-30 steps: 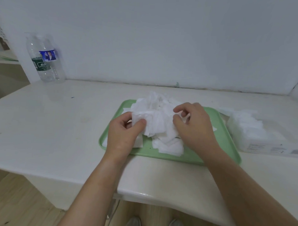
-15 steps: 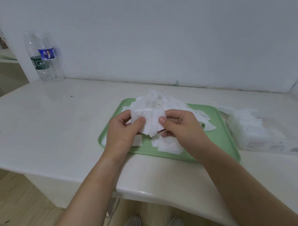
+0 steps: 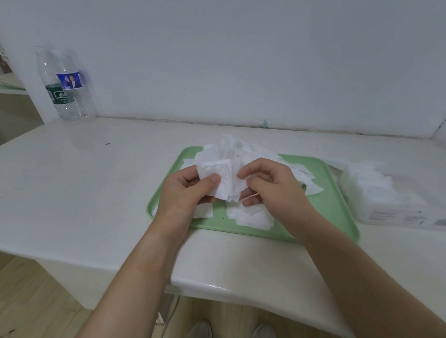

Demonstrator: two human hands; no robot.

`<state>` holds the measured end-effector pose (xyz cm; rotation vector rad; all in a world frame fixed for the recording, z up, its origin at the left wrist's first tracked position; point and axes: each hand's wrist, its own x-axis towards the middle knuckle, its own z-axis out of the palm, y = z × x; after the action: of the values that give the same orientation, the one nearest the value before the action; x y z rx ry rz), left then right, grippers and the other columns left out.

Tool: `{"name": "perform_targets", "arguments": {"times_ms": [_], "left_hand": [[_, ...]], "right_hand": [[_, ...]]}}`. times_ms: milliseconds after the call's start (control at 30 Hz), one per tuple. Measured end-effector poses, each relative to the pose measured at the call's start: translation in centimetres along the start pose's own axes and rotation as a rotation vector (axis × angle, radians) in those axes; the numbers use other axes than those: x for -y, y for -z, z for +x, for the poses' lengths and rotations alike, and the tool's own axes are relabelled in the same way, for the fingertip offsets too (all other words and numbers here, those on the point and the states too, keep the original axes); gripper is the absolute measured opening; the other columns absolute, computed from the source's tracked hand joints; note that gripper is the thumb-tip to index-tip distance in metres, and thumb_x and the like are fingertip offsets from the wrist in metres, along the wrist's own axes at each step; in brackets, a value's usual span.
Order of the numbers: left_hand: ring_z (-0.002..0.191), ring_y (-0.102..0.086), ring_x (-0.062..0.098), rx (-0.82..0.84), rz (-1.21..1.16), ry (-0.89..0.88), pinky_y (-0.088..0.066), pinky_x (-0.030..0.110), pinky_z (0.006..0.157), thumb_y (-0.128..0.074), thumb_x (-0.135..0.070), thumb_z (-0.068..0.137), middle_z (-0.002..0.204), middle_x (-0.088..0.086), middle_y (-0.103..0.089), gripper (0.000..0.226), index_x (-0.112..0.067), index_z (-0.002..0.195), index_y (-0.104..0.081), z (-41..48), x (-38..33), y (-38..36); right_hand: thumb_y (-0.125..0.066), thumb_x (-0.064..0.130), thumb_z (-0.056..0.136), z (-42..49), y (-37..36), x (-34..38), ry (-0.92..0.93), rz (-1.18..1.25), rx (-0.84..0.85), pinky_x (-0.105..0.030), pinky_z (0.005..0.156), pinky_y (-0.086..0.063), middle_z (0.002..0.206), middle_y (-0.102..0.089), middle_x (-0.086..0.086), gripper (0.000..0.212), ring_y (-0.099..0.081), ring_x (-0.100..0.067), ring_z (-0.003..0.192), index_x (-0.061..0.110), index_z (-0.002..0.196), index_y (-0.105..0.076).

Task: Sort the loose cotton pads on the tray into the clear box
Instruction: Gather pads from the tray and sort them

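A light green tray (image 3: 337, 203) lies on the white counter and bears a loose heap of white square cotton pads (image 3: 253, 152). More pads (image 3: 250, 218) lie flat near its front edge. My left hand (image 3: 183, 192) pinches a small stack of pads (image 3: 221, 179) upright above the tray, thumb on its front. My right hand (image 3: 272, 185) holds the right edge of the same stack with its fingertips. The clear box (image 3: 382, 199), partly filled with white pads, stands to the right of the tray.
A clear plastic water bottle (image 3: 65, 87) stands at the back left against the wall. The counter's front edge (image 3: 212, 287) runs close below my forearms, with wooden floor and my shoes beneath. A white wall closes the back.
My right hand came from the heap's right side to the stack held in my left hand and now grips its right edge. The stack sits slightly squarer between both hands.
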<state>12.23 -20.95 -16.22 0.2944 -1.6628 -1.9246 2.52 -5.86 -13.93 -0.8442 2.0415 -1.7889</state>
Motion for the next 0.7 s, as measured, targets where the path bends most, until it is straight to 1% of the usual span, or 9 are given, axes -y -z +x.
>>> {"name": "perform_targets", "arguments": {"times_ms": [100, 233, 300, 367, 433, 500, 533, 600, 700], "left_hand": [[0.075, -0.069, 0.016, 0.045, -0.033, 0.012, -0.054, 0.022, 0.064, -0.071, -0.014, 0.081, 0.084, 0.007, -0.077, 0.012, -0.017, 0.087, -0.082, -0.1, -0.2, 0.0], [0.076, -0.07, 0.016, 0.103, -0.116, 0.046, -0.053, 0.019, 0.061, -0.068, -0.015, 0.08, 0.087, 0.009, -0.077, 0.017, -0.014, 0.089, -0.082, -0.1, -0.4, -0.1], [0.077, -0.071, 0.016, 0.134, -0.19, 0.075, -0.056, 0.02, 0.065, -0.066, -0.015, 0.082, 0.09, 0.01, -0.076, 0.019, -0.012, 0.092, -0.082, -0.1, -0.3, -0.1], [0.08, -0.072, 0.017, 0.169, -0.257, 0.103, -0.059, 0.022, 0.07, -0.065, -0.015, 0.084, 0.092, 0.011, -0.076, 0.02, -0.011, 0.093, -0.081, -0.2, -0.3, 0.0], [0.077, -0.072, 0.015, 0.197, -0.306, 0.121, -0.059, 0.023, 0.072, -0.065, -0.015, 0.084, 0.085, 0.008, -0.076, 0.017, -0.012, 0.089, -0.081, -0.2, -0.4, 0.0], [0.075, -0.072, 0.014, 0.213, -0.352, 0.13, -0.06, 0.022, 0.071, -0.069, -0.012, 0.086, 0.082, 0.007, -0.075, 0.012, -0.011, 0.087, -0.081, -0.3, -0.6, -0.2], [0.071, -0.072, 0.012, 0.211, -0.382, 0.132, -0.06, 0.021, 0.068, -0.069, -0.008, 0.087, 0.079, 0.007, -0.075, 0.012, -0.011, 0.085, -0.08, -0.3, -0.7, -0.3], [0.064, -0.071, 0.009, 0.191, -0.446, 0.137, -0.058, 0.019, 0.061, -0.06, -0.008, 0.086, 0.074, 0.004, -0.074, 0.021, -0.011, 0.08, -0.08, -0.4, -0.9, -0.5], [0.066, -0.072, 0.009, 0.174, -0.505, 0.138, -0.057, 0.018, 0.058, -0.056, -0.01, 0.084, 0.078, 0.004, -0.075, 0.023, -0.01, 0.083, -0.079, -0.3, -1.1, -0.5]], "right_hand": [[-0.048, -0.002, 0.094, -0.1, -0.2, 0.1, -0.026, 0.027, 0.026, -0.039, 0.076, -0.062, 0.09, -0.073, 0.0, 0.03, -0.071, -0.014, 0.077, 0.013, 0.096, -0.074], [-0.057, 0.009, 0.093, -0.3, -0.2, 0.3, -0.026, 0.089, 0.17, -0.041, 0.084, -0.061, 0.104, -0.075, -0.004, 0.022, -0.072, -0.016, 0.094, 0.012, 0.107, -0.074], [-0.067, 0.015, 0.087, -0.4, 0.0, 0.2, 0.01, 0.108, 0.209, -0.041, 0.086, -0.06, 0.11, -0.073, -0.005, 0.026, -0.072, -0.02, 0.1, 0.013, 0.112, -0.072], [-0.077, 0.01, 0.084, -0.4, 0.1, 0.1, 0.044, 0.114, 0.223, -0.043, 0.089, -0.059, 0.115, -0.072, -0.008, 0.034, -0.072, -0.026, 0.101, 0.01, 0.117, -0.07], [-0.079, 0.003, 0.082, -0.4, 0.1, 0.0, 0.07, 0.116, 0.209, -0.047, 0.091, -0.058, 0.115, -0.072, -0.01, 0.038, -0.072, -0.031, 0.1, 0.008, 0.118, -0.07], [-0.075, -0.002, 0.084, -0.4, 0.2, 0.1, 0.096, 0.118, 0.186, -0.047, 0.091, -0.058, 0.11, -0.074, -0.012, 0.032, -0.072, -0.035, 0.099, 0.006, 0.115, -0.072], [-0.073, -0.002, 0.086, -0.4, 0.1, 0.1, 0.101, 0.127, 0.174, -0.046, 0.089, -0.059, 0.107, -0.075, -0.014, 0.028, -0.072, -0.037, 0.098, 0.005, 0.113, -0.072], [-0.068, -0.001, 0.091, -0.4, 0.1, 0.2, 0.083, 0.162, 0.152, -0.038, 0.082, -0.061, 0.1, -0.076, -0.016, 0.021, -0.073, -0.035, 0.094, 0.002, 0.11, -0.072], [-0.062, 0.006, 0.096, -0.5, 0.1, 0.6, 0.048, 0.219, 0.145, -0.029, 0.073, -0.06, 0.093, -0.076, -0.016, 0.013, -0.075, -0.028, 0.09, 0.002, 0.103, -0.072]]}}
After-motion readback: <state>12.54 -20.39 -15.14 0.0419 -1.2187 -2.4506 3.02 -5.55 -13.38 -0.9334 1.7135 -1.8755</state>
